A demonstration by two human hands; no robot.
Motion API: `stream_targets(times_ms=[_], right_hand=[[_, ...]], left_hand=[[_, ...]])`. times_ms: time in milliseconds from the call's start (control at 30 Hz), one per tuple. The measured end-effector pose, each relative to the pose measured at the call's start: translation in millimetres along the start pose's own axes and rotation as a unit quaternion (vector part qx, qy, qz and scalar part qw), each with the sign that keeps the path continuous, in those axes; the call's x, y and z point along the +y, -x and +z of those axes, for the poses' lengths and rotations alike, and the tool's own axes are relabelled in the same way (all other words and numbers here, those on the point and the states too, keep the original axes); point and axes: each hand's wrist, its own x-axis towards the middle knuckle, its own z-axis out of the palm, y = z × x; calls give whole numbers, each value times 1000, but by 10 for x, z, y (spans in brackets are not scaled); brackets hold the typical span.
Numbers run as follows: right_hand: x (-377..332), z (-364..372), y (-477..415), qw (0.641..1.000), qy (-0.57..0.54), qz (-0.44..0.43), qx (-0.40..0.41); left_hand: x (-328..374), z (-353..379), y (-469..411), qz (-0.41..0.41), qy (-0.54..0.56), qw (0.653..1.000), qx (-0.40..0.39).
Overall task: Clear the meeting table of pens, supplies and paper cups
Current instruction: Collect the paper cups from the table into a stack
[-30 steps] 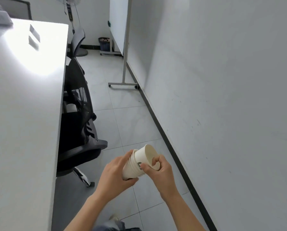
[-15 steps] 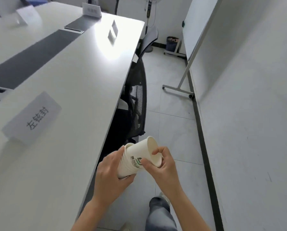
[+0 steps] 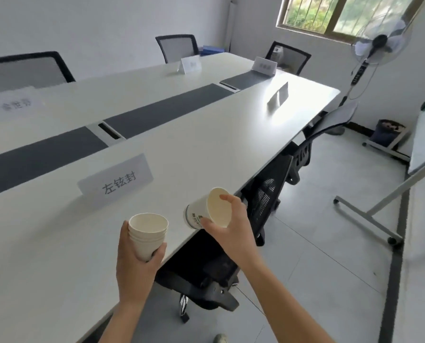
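My left hand (image 3: 136, 266) grips a stack of nested white paper cups (image 3: 148, 232), held upright above the near edge of the white meeting table (image 3: 206, 149). My right hand (image 3: 230, 224) holds a single paper cup (image 3: 207, 209) with green print, tilted on its side with its mouth facing me, thumb inside the rim. The two hands are apart, the single cup just right of the stack. I see no pens or loose cups on the table.
Name cards stand on the table: one near me (image 3: 116, 178), others further back (image 3: 191, 64) (image 3: 264, 66) (image 3: 278, 95). Black office chairs (image 3: 268, 194) are tucked under the table's right edge. A standing fan (image 3: 377, 45), a whiteboard stand (image 3: 384, 201) and a bin (image 3: 388, 132) occupy the right side.
My right hand has pulled one cup off the stack and the hands have moved apart. My view has swung left from the floor and wall onto the table.
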Motion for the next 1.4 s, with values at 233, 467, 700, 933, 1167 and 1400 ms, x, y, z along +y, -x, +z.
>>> stream_targets(times_ms=[233,467,700,933,1167,1400], right_hand=[[194,-80,-547,986,84,-4,-147],[361,336,-1264,960,189,11,-207],[395,721,-1589,965,186,-27,-184],[606,1028,-1650,947,237,-3,-219],[397,1043,-1504,936,305,-77,-157],[-174,914,-653,924,143,-183,-303]], left_hand=[[72,82,206,-85,15,991,107],[-19,-151,224,-151,7,969,193],[-36,-293,82,-145,-11,967,211],[-199,-472,80,-123,-24,960,250],[-279,-560,81,-99,-47,964,242],[-173,-444,7,-11,-104,986,132]])
